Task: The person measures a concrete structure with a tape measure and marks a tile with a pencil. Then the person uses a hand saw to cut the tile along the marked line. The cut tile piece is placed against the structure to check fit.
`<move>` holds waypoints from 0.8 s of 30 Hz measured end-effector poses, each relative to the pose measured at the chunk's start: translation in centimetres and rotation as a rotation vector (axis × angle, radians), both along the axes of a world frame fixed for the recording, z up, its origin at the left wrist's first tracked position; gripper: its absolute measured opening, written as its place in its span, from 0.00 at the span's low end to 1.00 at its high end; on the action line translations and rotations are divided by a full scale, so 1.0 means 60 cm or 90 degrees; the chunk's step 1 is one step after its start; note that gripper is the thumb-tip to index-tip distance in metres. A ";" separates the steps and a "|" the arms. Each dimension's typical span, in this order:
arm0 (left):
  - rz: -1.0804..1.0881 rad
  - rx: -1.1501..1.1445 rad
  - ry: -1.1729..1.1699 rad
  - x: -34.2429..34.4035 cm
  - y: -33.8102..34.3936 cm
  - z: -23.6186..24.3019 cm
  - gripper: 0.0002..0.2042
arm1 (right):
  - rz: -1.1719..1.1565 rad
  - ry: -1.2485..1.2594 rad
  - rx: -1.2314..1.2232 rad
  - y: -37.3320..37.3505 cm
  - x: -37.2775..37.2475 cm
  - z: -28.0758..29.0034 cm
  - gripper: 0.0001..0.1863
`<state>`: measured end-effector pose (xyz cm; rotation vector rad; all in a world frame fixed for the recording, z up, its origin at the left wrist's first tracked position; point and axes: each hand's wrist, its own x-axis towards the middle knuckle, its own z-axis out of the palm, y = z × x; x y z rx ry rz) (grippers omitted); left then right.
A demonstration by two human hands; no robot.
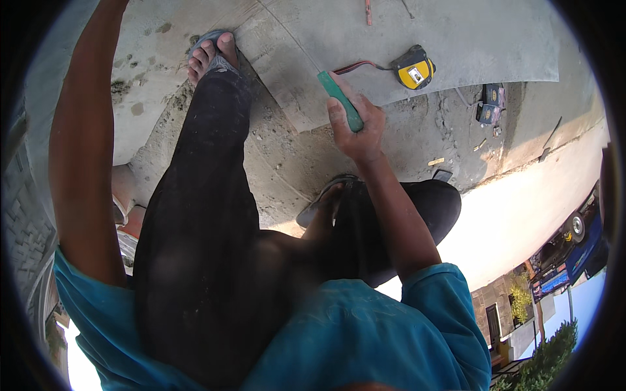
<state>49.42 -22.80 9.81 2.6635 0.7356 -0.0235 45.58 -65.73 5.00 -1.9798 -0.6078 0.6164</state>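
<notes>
My right hand [360, 124] is closed around a green handle [342, 101], thumb along its near side and index finger stretched toward its far end. The handle's tip meets a thin line running across a grey flat sheet [495, 39]; whether that line is a blade or a scored mark I cannot make out. A yellow and black tape measure [414, 68] lies on the sheet to the right of this hand, with a dark red strap [357, 65] between them. My left arm [85, 130] reaches up past the top edge, so its hand is out of the picture.
A red stick [368, 12] lies at the far side of the sheet. Small dark boxes [490, 104] and a thin dark tool [551, 140] rest on dusty concrete at right. My sandaled foot [214, 52] is beside the sheet's edge. A blue vehicle [583, 254] stands far right.
</notes>
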 end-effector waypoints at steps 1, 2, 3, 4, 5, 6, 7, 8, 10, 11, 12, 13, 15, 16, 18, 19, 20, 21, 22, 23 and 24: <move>-0.012 0.031 -0.028 0.007 0.017 0.003 0.33 | -0.005 -0.025 0.054 0.030 0.015 -0.017 0.20; 0.010 0.003 -0.024 0.006 0.025 0.002 0.33 | -0.006 -0.034 0.087 0.038 0.010 -0.026 0.20; 0.033 -0.026 -0.020 0.008 0.034 0.003 0.33 | -0.007 -0.043 0.119 0.040 0.005 -0.027 0.20; 0.056 -0.056 -0.016 0.005 0.039 0.003 0.33 | 0.003 -0.013 0.075 0.028 -0.002 -0.013 0.20; 0.035 -0.006 -0.016 -0.011 0.038 -0.007 0.33 | 0.017 0.018 0.026 0.007 -0.006 0.018 0.20; 0.009 0.050 -0.031 -0.013 0.040 -0.015 0.32 | 0.027 0.034 -0.017 -0.008 0.002 0.043 0.20; -0.013 0.117 -0.048 -0.008 0.046 -0.014 0.32 | 0.013 -0.006 0.027 -0.040 0.003 0.043 0.19; 0.008 0.067 -0.034 0.006 0.045 0.001 0.32 | 0.001 -0.036 0.064 -0.086 -0.010 0.032 0.19; 0.049 -0.050 0.020 0.022 0.018 0.031 0.32 | -0.011 -0.039 0.084 -0.104 -0.029 0.020 0.18; 0.040 -0.050 0.028 0.005 0.004 0.021 0.32 | -0.011 -0.026 0.071 -0.062 -0.020 0.008 0.18; 0.026 -0.032 0.022 0.004 -0.002 0.019 0.32 | -0.016 -0.027 0.078 -0.005 0.002 -0.014 0.18; 0.007 -0.006 0.010 0.016 0.001 0.026 0.32 | -0.018 -0.049 0.109 0.054 0.022 -0.037 0.18; 0.009 -0.010 0.018 0.003 0.023 0.025 0.32 | -0.013 -0.081 0.139 0.108 0.021 -0.050 0.18; 0.010 -0.013 0.018 0.000 0.035 0.021 0.32 | -0.006 -0.106 0.156 0.122 0.021 -0.054 0.18; 0.007 -0.022 0.011 -0.012 0.031 0.022 0.33 | 0.007 -0.114 0.136 0.092 0.019 -0.049 0.18; 0.009 -0.026 0.009 -0.017 0.028 0.021 0.33 | 0.008 -0.094 0.104 0.035 -0.001 -0.034 0.18; 0.003 -0.038 0.001 0.009 0.024 0.007 0.33 | -0.003 -0.089 0.062 -0.008 -0.009 -0.022 0.19; 0.005 -0.034 0.007 0.032 0.013 0.007 0.34 | -0.015 -0.077 0.056 -0.033 -0.009 -0.018 0.19; 0.032 -0.006 0.029 0.023 0.008 0.031 0.34 | -0.004 -0.045 0.074 -0.052 -0.008 -0.015 0.19; 0.040 -0.027 0.033 0.016 0.004 0.025 0.36 | -0.003 -0.021 0.069 -0.061 -0.012 -0.012 0.19; 0.043 -0.053 0.038 0.011 -0.001 0.011 0.37 | -0.003 -0.019 0.070 -0.030 -0.011 -0.013 0.19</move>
